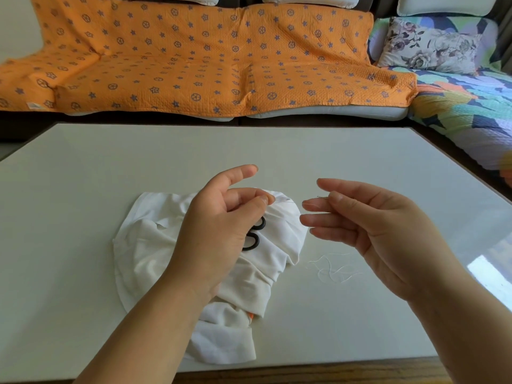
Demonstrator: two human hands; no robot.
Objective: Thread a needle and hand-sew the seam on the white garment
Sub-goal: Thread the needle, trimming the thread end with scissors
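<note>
A sofa under an orange cover (194,59) runs along beyond the far edge of the pale surface (304,151). The surface lies bare across its far half and toward both side edges, so there is open room all round the work. The white garment (144,245) lies crumpled left of the middle, reaching down almost to the near edge, where a wooden border shows. The left hand (219,231) is raised over the garment's far right part. Its thumb and forefinger are pressed together in a pinch on a fine thread (288,201), while its little finger sticks out toward the far edge. The right hand (374,225) is held up over the right half of the surface, palm turned toward the left hand. Its fingers are nearly straight and spread a little, and its thumb presses against the forefinger on a needle (320,196). A pair of black-handled scissors (253,238) rests on the garment, the handle rings showing just beside the left palm and the blades hidden. Pale loose strands (332,268) lie curled on the surface just beside the garment's right edge, below the right hand. The needle is very small; its short visible end lies roughly parallel to the far edge and points toward the left hand's pinch, a small gap apart from it.
</note>
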